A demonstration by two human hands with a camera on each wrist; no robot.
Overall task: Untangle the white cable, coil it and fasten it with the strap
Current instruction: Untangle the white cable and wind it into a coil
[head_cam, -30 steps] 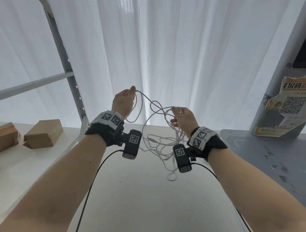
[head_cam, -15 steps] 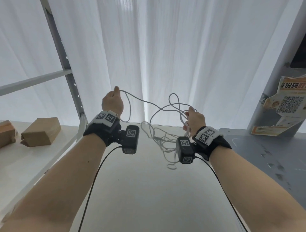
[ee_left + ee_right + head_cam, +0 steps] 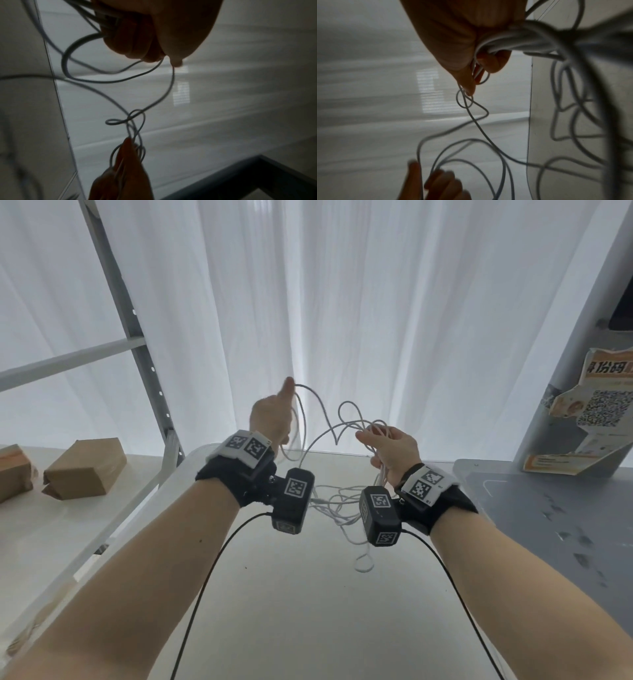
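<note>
One white cable (image 3: pixel 329 433), tangled, held up in the air between two hands, loose loops dangling over the white table (image 3: pixel 291 611). Left hand (image 3: pixel 272 417) pinches a strand; right hand (image 3: pixel 394 450) fingers curled round a bunch of loops. Two cardboard boxes (image 3: pixel 85 470) far left, grey shelf upright (image 3: pixel 137 337) beside them, curtain (image 3: pixel 342 302) behind.

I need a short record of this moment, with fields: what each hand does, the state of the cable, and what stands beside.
left hand: raised, grips strands of the white cable
right hand: grips a bundle of cable loops
cable state: tangled, loops hang down between the hands
strap: not seen
table: pale, below the hands
beside: cardboard box on the left
</note>
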